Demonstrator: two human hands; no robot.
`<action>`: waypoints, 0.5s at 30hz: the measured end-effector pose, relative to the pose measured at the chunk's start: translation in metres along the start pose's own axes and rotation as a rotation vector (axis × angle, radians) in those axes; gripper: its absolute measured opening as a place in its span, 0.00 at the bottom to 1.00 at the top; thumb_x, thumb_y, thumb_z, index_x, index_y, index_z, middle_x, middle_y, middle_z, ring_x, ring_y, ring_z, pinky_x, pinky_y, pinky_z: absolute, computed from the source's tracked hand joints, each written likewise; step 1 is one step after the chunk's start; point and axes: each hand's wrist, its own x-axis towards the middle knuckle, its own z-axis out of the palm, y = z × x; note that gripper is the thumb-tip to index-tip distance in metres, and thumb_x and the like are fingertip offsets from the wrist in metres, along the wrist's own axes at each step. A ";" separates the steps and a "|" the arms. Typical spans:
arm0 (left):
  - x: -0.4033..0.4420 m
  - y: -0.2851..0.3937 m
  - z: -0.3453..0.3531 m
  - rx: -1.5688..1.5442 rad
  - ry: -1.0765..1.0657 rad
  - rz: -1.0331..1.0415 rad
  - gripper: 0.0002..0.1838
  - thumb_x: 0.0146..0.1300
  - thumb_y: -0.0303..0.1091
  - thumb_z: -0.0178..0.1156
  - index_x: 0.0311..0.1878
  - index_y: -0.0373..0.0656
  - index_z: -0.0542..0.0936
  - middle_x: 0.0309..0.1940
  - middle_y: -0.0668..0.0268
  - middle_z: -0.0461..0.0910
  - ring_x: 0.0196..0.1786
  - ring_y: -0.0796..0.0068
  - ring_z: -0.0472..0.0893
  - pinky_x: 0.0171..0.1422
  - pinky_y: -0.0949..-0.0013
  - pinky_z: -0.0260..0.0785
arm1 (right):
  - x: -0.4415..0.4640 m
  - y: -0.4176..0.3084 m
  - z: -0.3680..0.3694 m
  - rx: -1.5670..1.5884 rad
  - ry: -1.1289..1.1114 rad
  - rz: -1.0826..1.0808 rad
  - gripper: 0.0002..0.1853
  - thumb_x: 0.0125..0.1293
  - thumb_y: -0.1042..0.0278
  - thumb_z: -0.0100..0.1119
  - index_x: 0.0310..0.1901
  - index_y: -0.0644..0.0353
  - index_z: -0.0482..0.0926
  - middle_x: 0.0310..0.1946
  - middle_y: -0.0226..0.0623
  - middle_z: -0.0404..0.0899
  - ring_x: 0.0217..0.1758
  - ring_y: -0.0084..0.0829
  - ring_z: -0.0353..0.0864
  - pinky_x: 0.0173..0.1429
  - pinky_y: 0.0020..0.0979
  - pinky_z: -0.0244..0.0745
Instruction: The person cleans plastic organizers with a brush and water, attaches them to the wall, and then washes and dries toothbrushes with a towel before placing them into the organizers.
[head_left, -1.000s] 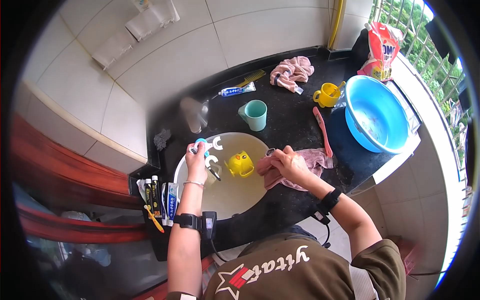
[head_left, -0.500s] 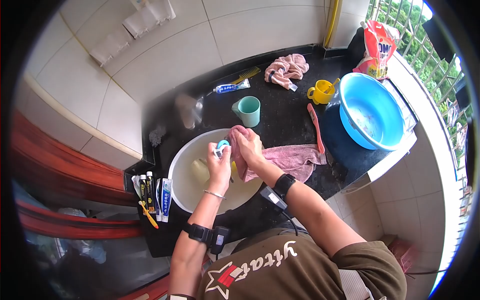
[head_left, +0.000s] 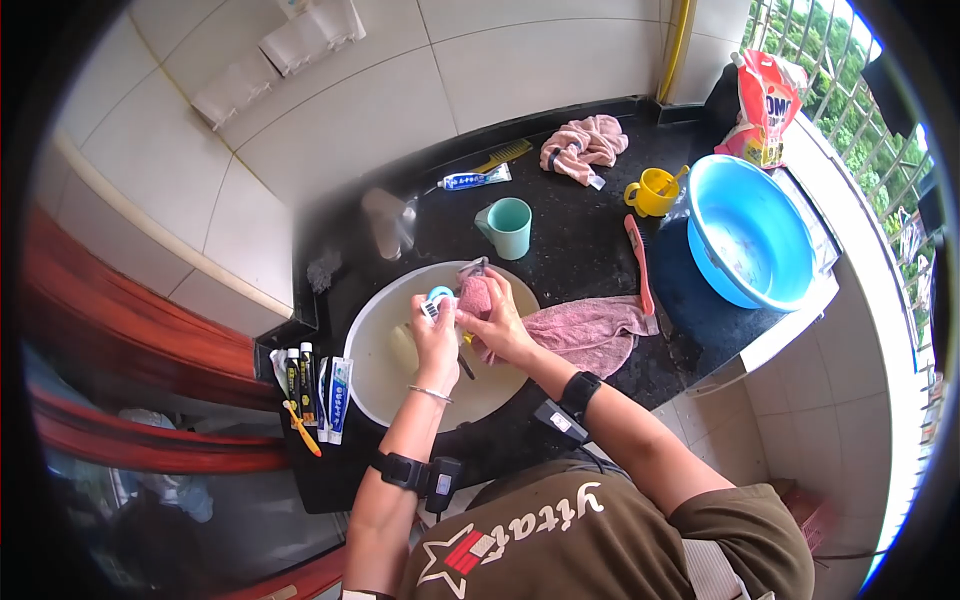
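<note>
Gripping a pink cloth (head_left: 580,332), the right hand (head_left: 504,328) adjoins the left hand (head_left: 436,342), closed around a blue-and-white item (head_left: 438,299); teal cup (head_left: 511,232) at the basin's (head_left: 385,372) one o'clock.

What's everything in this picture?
Counter: one, black, against wall
Sink: one, white, in counter
Cups: two, mint, yellow, on counter
Basin: one, blue, right
Bag: one, red, behind basin
Cloths: two, pink, right hand and counter back
Combs: two, yellow, pink, counter
Tubes: several, black or blue-white, beside sink and at back
Toothbrush: one, orange, by tubes
Tap: one, blurred, behind sink
Scourer: one, grey, near tap
Handheld item: one, blue-white, left hand
Hands: two, bare, over sink
Shirt: one, olive, below
</note>
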 end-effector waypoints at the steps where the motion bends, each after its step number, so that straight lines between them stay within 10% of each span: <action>1: -0.001 0.008 -0.001 -0.081 -0.048 -0.036 0.04 0.66 0.28 0.50 0.40 0.43 0.66 0.34 0.69 0.71 0.36 0.82 0.73 0.40 0.76 0.69 | 0.004 -0.002 -0.005 0.000 0.002 -0.001 0.21 0.57 0.58 0.62 0.46 0.65 0.74 0.54 0.50 0.63 0.54 0.36 0.69 0.54 0.35 0.69; 3: -0.005 0.017 0.000 -0.239 -0.084 -0.122 0.04 0.66 0.29 0.51 0.41 0.42 0.66 0.36 0.68 0.70 0.38 0.81 0.72 0.43 0.75 0.69 | 0.011 -0.012 -0.017 0.632 -0.344 0.501 0.19 0.58 0.60 0.62 0.47 0.63 0.72 0.38 0.36 0.74 0.34 0.21 0.75 0.36 0.23 0.74; 6: -0.008 0.018 0.001 -0.269 -0.082 -0.146 0.05 0.66 0.29 0.50 0.42 0.42 0.66 0.36 0.68 0.70 0.41 0.80 0.73 0.44 0.75 0.69 | 0.012 -0.022 -0.013 0.603 -0.225 0.621 0.14 0.59 0.63 0.61 0.42 0.61 0.74 0.26 0.26 0.75 0.21 0.14 0.71 0.23 0.17 0.66; 12: -0.029 0.016 -0.001 -0.148 -0.154 0.064 0.06 0.66 0.30 0.51 0.40 0.41 0.64 0.40 0.62 0.77 0.37 0.76 0.78 0.41 0.73 0.71 | 0.029 -0.022 -0.008 1.081 0.265 0.888 0.10 0.64 0.64 0.49 0.41 0.60 0.71 0.27 0.39 0.79 0.21 0.30 0.78 0.21 0.29 0.74; 15: -0.022 0.007 -0.018 0.215 -0.104 0.320 0.05 0.65 0.28 0.51 0.39 0.40 0.66 0.37 0.58 0.79 0.35 0.68 0.80 0.39 0.69 0.71 | 0.037 0.012 -0.032 1.052 -0.104 0.788 0.13 0.66 0.59 0.49 0.41 0.62 0.72 0.34 0.41 0.79 0.32 0.31 0.79 0.34 0.32 0.76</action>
